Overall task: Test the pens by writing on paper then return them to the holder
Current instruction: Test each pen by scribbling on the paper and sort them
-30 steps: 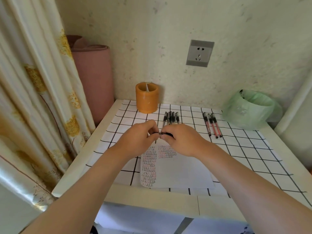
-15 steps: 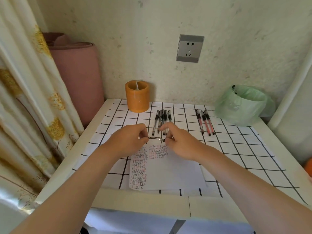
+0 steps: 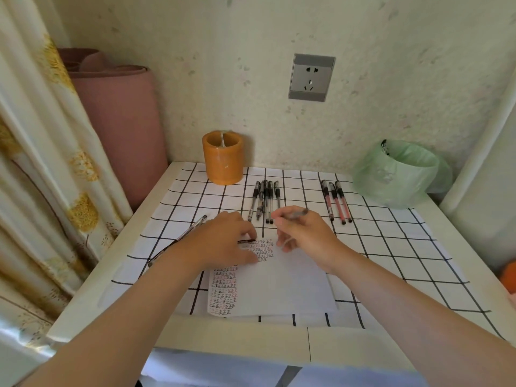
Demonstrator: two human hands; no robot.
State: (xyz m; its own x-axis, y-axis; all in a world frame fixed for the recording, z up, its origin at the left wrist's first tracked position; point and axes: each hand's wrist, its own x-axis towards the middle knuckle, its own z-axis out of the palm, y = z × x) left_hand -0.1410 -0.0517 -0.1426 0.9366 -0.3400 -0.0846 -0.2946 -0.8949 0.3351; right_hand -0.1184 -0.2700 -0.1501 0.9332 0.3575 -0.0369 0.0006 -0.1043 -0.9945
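Pen: pinched between thumb and fingers of right hand, tilted, back end pointing up and right; tip hidden by the fingers.
Right hand: curled round pen, over far edge of paper.
Left hand: palm down on top left of paper; a short dark piece shows at its fingertips, cannot tell if pinched.
Paper: flat on surface, columns of small written marks down its left side and top.
Loose pen: lies slantwise on surface, left of left hand.
Black pens: side by side beyond the hands.
Red pens: three, side by side, right of black pens.
Holder: orange, upright at the wall, left of black pens.
Green bag: far right corner.
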